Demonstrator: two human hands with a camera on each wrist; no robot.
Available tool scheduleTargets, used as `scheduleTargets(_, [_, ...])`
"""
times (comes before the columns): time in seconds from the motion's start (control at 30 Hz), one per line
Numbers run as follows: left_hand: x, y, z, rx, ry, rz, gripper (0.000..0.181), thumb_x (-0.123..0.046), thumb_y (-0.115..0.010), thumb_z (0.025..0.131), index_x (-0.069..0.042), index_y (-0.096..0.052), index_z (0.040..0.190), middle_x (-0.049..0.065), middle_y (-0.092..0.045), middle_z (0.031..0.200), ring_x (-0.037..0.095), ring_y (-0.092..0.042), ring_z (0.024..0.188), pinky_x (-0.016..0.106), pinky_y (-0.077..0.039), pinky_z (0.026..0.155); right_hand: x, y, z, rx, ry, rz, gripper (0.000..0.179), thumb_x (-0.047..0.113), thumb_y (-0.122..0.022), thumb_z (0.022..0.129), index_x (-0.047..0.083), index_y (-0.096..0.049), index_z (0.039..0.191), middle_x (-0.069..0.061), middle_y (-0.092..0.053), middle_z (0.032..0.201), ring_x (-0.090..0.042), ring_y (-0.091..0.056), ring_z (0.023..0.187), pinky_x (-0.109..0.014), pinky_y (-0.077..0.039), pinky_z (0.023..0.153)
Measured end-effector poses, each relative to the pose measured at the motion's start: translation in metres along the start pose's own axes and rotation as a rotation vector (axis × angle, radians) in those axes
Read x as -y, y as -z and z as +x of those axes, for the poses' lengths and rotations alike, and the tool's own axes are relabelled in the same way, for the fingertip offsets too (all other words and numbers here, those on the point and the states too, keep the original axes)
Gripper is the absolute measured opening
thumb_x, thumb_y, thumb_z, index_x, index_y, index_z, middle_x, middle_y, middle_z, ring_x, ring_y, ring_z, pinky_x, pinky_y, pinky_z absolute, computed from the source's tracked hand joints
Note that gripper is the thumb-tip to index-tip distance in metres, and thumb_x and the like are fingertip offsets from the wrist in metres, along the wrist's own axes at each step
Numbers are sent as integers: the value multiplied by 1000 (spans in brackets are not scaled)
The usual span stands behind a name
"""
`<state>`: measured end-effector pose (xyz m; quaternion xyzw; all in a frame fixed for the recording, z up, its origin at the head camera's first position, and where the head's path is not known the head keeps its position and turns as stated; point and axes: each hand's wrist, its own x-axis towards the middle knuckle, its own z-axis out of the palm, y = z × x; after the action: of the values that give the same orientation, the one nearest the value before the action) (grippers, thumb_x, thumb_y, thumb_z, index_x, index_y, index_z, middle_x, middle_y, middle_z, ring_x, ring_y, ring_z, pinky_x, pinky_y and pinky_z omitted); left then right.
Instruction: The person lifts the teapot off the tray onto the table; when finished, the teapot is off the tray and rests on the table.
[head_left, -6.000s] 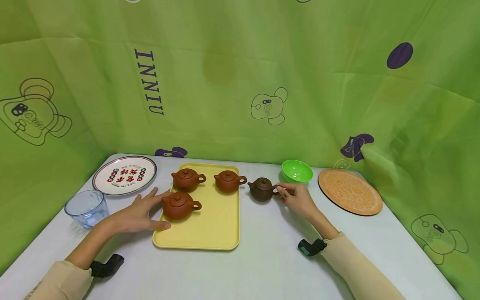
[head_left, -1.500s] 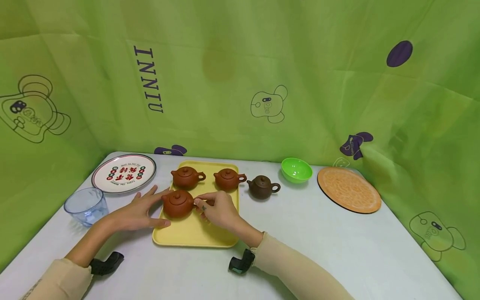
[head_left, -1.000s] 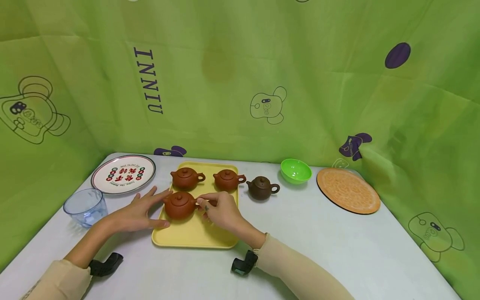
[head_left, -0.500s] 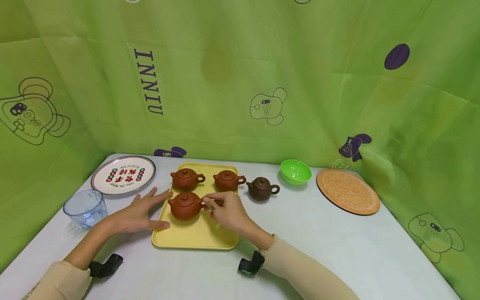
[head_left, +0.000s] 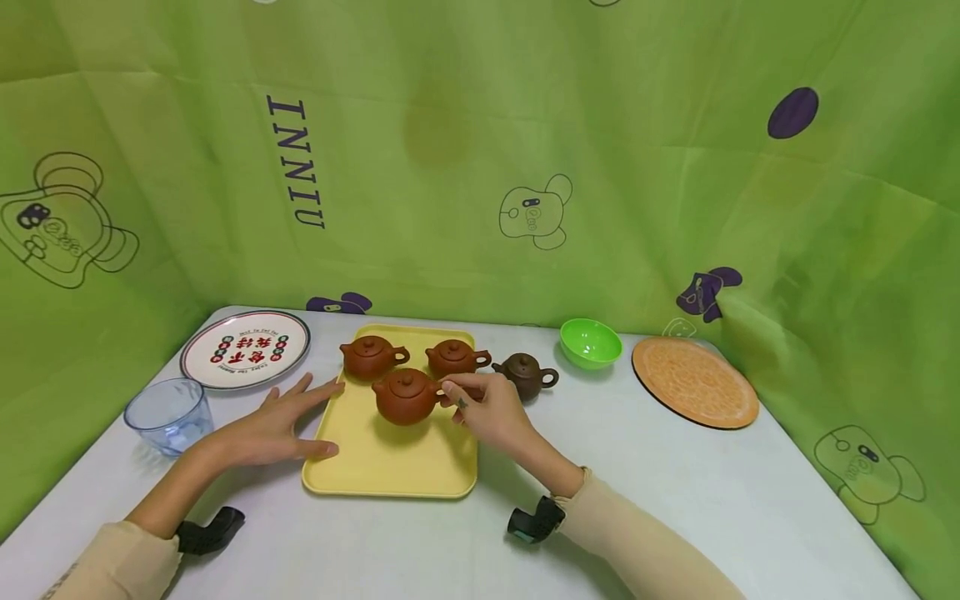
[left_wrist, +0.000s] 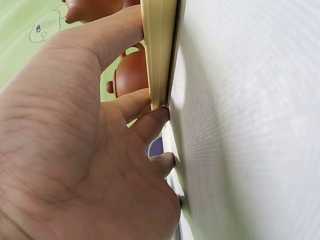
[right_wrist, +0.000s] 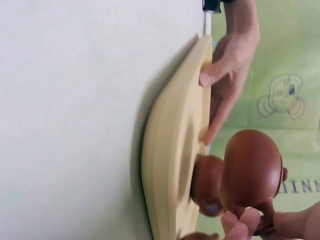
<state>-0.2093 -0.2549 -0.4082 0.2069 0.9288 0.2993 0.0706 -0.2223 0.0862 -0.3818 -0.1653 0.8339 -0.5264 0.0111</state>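
White table point(head_left: 360, 554) fills the front, plain and flat-looking; left hand point(head_left: 272, 429) has its fingers spread, thumb and forefinger touching the left rim of the yellow tray point(head_left: 390, 477), not clamped on anything, probably just steadying it; right hand point(head_left: 495, 410) has thumb and fingertips pinched on the handle of a red pot point(head_left: 407, 398), which hangs upright above the tray, spout to the left; so I'd call it mid-lift, and imo the next move wants a level carry that misses the neighbours; those are the back-left pot point(head_left: 371, 358) and back-right pot point(head_left: 452, 358) on the tray, plus a dark pot point(head_left: 527, 377) on the table just beside it; glass bowl point(head_left: 171, 417), orange disc point(head_left: 696, 383), plate point(head_left: 247, 350) and green bowl point(head_left: 591, 346) sit round the edges; behind it all hangs green cloth point(head_left: 435, 142) with purple lettering and cartoon heads.
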Motion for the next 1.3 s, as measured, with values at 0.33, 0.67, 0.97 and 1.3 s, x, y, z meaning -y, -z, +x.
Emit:
scheduleTargets(0.33, [0, 1, 0, 3, 3, -3, 94, -52, -81, 88, -6, -43, 160, 28, -34, 170, 63, -9, 158, 88, 2, 117, -1, 33, -4, -53, -24, 19, 23, 17, -67, 105, 4, -80, 119, -26, -80, 98, -29, -72, 66, -23, -60, 60])
scheduleTargets(0.67, [-2, 1, 0, 1, 6, 3, 94, -52, -81, 88, -5, -44, 160, 29, -34, 169, 63, -9, 158, 89, 3, 117, -9, 67, -10, -92, -61, 0, 24, 21, -65, 107, 6, -80, 119, -25, -80, 102, -13, -67, 66, -26, -59, 63])
scheduleTargets(0.97, [-2, 0, -1, 1, 2, -3, 94, -51, -81, 87, -6, -44, 160, 29, -34, 169, 63, -9, 158, 89, 3, 117, -19, 91, -17, -137, -97, -37, 29, 22, -65, 107, 4, -77, 126, -21, -82, 102, -22, -72, 69, -26, -60, 64])
scheduleTargets(1.3, [-1, 0, -1, -1, 3, 10, 93, -51, -81, 88, -7, -44, 160, 28, -34, 170, 63, -10, 158, 89, 2, 117, -27, 119, -24, -191, -131, -28, 33, 26, -63, 108, 3, -75, 128, -24, -81, 107, -13, -70, 68, -22, -60, 64])
